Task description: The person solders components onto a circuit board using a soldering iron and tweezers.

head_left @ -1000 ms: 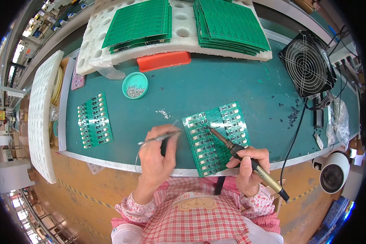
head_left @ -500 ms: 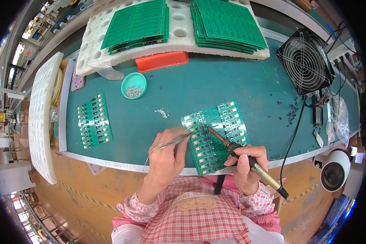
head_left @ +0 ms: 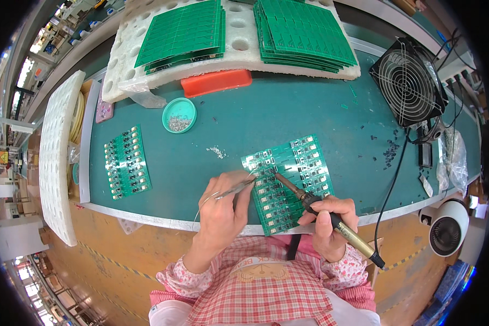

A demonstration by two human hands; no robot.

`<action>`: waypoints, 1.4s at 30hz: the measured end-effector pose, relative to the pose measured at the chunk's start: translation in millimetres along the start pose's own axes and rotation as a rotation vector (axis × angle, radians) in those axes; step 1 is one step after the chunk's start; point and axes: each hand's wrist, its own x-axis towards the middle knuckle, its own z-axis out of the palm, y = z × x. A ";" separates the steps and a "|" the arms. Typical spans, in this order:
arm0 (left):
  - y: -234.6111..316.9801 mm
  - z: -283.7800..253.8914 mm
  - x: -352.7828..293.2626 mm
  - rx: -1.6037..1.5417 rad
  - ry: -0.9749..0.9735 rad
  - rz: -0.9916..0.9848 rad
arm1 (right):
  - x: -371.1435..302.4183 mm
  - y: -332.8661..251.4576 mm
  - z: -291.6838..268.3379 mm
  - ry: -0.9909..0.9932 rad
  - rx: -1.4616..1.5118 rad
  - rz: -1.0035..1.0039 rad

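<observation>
My left hand (head_left: 223, 209) is closed around a pair of metal tweezers (head_left: 234, 189), whose tips reach the left edge of a green circuit board (head_left: 296, 179). A strand of thin wire (head_left: 197, 213) curves down beside that hand; whether it is held too I cannot tell. In my right hand (head_left: 331, 223) is a soldering iron (head_left: 308, 200) with a brass-coloured handle. Its tip meets the board's left column of parts, close to the tweezers' tips. The board lies flat near the table's front edge, with rows of small parts down both sides.
A second populated board (head_left: 126, 163) lies at the left. Small metal bits fill a teal dish (head_left: 179, 114), with more scattered below. Stacked green boards (head_left: 307, 32) rest on white foam (head_left: 239, 57) behind a red tray (head_left: 216, 82). A black fan (head_left: 408, 82) stands at the right.
The soldering iron's tip has shifted slightly left and down along the board. My left hand with the tweezers has barely moved.
</observation>
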 end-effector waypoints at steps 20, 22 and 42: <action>-3.5 2.4 0.7 -0.002 0.030 0.070 | 11.1 3.5 6.3 -0.092 0.106 -0.241; -3.3 2.3 0.9 -0.003 0.028 0.068 | 11.2 3.2 6.8 -0.085 0.119 -0.235; -0.7 0.8 0.5 0.009 0.005 0.028 | 15.1 -9.0 4.9 -0.218 -0.141 0.025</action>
